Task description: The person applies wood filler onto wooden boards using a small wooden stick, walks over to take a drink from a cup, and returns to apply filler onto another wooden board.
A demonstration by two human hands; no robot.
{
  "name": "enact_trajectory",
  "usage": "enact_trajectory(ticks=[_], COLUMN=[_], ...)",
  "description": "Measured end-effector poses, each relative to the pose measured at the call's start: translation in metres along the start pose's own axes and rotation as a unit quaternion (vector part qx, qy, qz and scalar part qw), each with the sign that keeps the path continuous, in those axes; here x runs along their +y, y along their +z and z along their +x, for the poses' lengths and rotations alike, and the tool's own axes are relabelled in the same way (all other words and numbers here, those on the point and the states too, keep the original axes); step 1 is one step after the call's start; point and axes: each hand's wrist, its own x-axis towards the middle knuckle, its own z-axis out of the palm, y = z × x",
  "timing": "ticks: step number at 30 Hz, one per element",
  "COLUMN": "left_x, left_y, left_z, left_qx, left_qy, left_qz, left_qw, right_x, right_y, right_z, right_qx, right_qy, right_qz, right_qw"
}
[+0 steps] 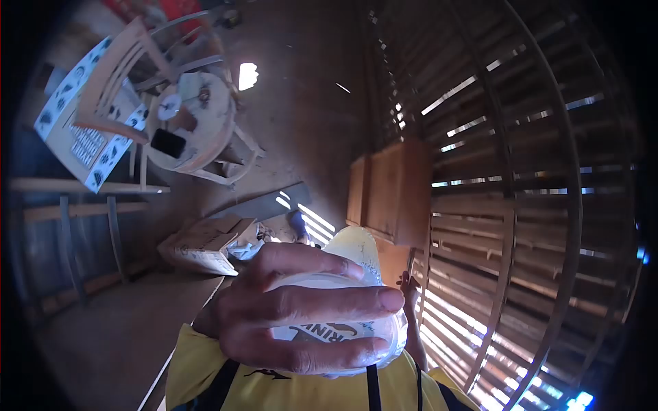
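Note:
Close to the camera, my left hand (295,308) is wrapped over a clear plastic container (329,331) with dark printed lettering on it. Its fingers reach across the container to the right. A pale yellow rounded thing (360,248) shows just behind the fingers; I cannot make out what it is. My right hand (408,282) is lower on the right, partly hidden beyond the container, its fingers small and dim near the wooden furniture. Whether it holds anything is not clear.
A round stool (212,130) with a phone (168,142) stands at upper left, beside a wooden chair (113,92) and a patterned table (65,137). Cardboard boxes (205,245) lie below. A wooden cabinet (397,192) stands by the slatted wall (473,240) on the right.

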Motion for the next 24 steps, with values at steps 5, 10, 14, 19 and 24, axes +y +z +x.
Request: enact_trajectory(ticks=[5,10,14,19,24], left_x=[-0.009,-0.013,-0.012,-0.024,-0.055], left_y=[-0.059,-0.105,-0.128,-0.133,-0.132], left_z=[-0.001,-0.007,-0.007,-0.008,0.015], left_qx=[0.064,0.097,0.152,0.123,0.15], left_qy=[-0.044,-0.054,-0.083,-0.122,-0.126], left_qz=[0.062,0.121,0.166,0.24,0.26], left_qw=[0.995,0.986,0.971,0.955,0.945], right_x=[-0.095,-0.193,-0.25,-0.311,-0.363], right_y=[0.027,0.039,0.057,0.085,0.104], right_z=[0.015,0.045,0.071,0.116,0.162], right_qx=[0.04,-0.013,-0.037,-0.073,-0.097], right_qy=[-0.107,-0.237,-0.282,-0.348,-0.383], right_qz=[-0.05,-0.095,-0.043,-0.047,-0.041], right_qw=[0.992,0.967,0.958,0.934,0.918])
